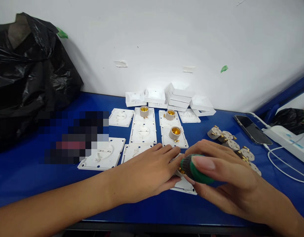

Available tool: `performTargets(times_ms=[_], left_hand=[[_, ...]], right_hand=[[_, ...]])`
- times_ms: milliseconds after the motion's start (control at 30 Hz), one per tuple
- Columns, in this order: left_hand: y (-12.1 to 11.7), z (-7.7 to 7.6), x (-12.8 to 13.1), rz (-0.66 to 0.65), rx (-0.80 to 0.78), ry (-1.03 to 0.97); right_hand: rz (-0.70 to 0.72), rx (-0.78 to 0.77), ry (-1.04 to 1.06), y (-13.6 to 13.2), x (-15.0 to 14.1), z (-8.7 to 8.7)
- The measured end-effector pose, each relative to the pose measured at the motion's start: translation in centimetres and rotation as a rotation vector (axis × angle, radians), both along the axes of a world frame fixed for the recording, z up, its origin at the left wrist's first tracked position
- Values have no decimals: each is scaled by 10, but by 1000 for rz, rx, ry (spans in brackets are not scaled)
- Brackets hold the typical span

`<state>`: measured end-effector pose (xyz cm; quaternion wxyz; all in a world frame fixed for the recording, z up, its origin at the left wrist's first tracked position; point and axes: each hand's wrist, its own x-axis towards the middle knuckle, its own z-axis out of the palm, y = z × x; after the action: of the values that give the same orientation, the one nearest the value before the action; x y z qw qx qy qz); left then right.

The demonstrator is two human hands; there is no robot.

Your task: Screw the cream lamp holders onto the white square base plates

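Note:
My right hand [231, 177] grips the green and black handle of a screwdriver [201, 173], which stands over a lamp socket [181, 172]. The socket's inside is brassy, and most of it is hidden by my hands. It sits at a white square plate [185, 187] near the front of the table. From the left, my left hand [152, 171] reaches over the plate, its fingers and thumb closed about the socket. Beyond it, a plate holds another socket [176, 133]. Further plates with sockets [170, 115] and bare ones [143, 132] lie around. The screwdriver's tip is out of sight.
White shallow boxes [155, 95] are stacked along the wall. Several loose sockets [231, 144] lie right, near a phone [252, 129] and a power strip [287, 140] with white cables. A black plastic bag [31, 75] stands left. A patch beside it is pixelated.

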<state>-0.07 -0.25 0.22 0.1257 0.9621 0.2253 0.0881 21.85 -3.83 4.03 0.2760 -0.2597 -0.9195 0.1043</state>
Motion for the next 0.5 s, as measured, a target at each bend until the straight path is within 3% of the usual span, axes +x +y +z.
performTargets(times_ms=[500], left_hand=[[0,6,0,5,-40,17]], right_hand=[[-15,17,-35,1,2,-1]])
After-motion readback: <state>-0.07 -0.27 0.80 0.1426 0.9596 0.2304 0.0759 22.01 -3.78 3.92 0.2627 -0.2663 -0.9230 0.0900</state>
